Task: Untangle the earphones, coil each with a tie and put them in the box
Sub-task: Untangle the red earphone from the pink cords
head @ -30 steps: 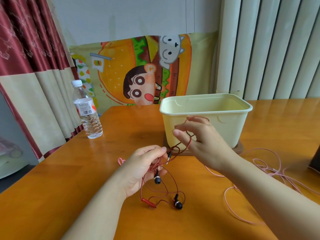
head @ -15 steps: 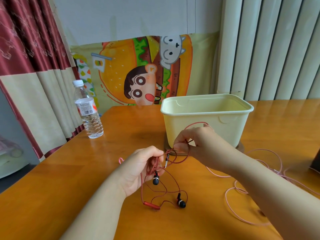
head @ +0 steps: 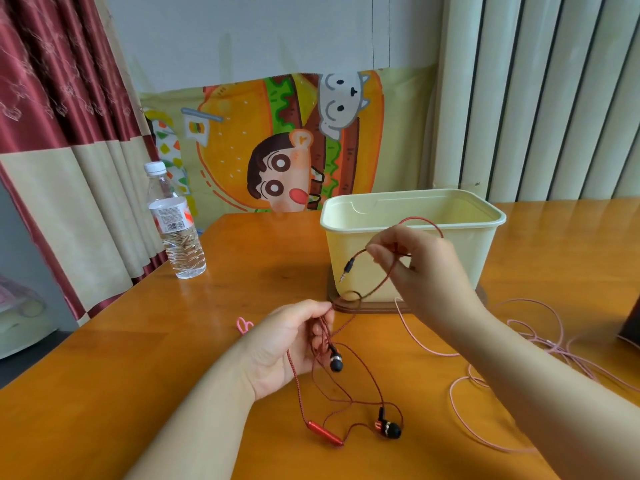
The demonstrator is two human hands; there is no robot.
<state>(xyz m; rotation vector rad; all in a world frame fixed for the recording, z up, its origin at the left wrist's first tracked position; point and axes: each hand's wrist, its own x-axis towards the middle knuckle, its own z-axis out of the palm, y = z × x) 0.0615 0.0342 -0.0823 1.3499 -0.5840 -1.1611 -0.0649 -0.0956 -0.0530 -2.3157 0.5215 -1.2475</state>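
Observation:
My left hand [head: 287,344] grips a bunch of the red earphone cable [head: 346,393] above the table. One black earbud [head: 335,362] hangs just below it, and the other earbud [head: 390,429] and the red inline remote [head: 323,433] lie on the wood. Raised in front of the box, my right hand [head: 420,275] pinches the plug end of the red cable, with the jack plug [head: 347,268] dangling to its left. The pale yellow box [head: 412,216] stands open behind. A pink earphone cable [head: 519,344] sprawls loose on the right. A pink tie [head: 244,324] lies left of my left hand.
The box sits on a dark wooden base [head: 349,304]. A water bottle [head: 175,226] stands at the table's left rear edge. A dark object [head: 632,323] is cut off at the right border. Curtains and a cartoon cloth hang behind the orange table [head: 138,358].
My right hand has lifted up and to the right, drawing the plug end of the red cable out of the bunch. The jack now dangles free. My left hand stays put.

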